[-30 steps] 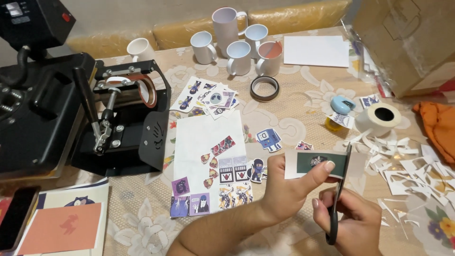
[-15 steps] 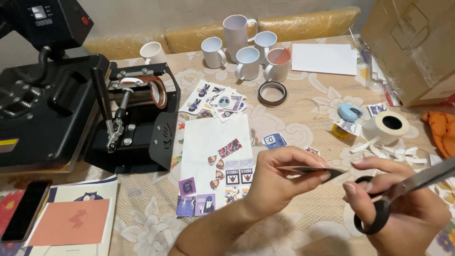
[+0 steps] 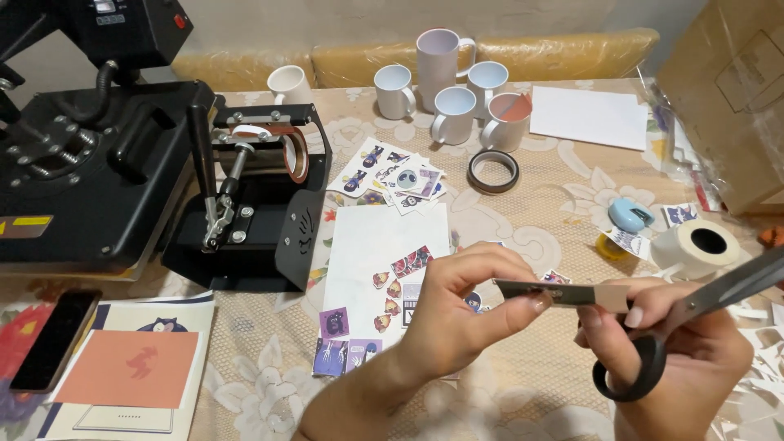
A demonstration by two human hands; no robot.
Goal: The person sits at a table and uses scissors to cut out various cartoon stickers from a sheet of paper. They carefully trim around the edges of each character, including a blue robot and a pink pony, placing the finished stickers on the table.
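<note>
Floral-patterned surface [image 3: 269,392] carries six white ceramic mugs [image 3: 454,114] and two tape rolls [image 3: 707,243]. Left hand [image 3: 457,314] pinches one thin printed paper strip [image 3: 563,294] edge-on; right hand [image 3: 678,351] grips one pair of black-handled scissors [image 3: 702,306] beside it.

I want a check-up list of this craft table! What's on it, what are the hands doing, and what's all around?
Surface: table under a beige flowered cloth.
Job's things: left hand pinches a small paper cut-out, held edge-on; right hand holds black-handled scissors at its end. White sticker sheet lies below.
Clutter: loose stickers, six white mugs, dark tape ring, white tape roll, blue tool, paper scraps, blank sheet, booklet, phone.
Hands: both busy, bare.
Cables: black hose on the black press machine; no loose cords seen.
Surroundings: mug press, cardboard box, plastic-wrapped cushions.
</note>
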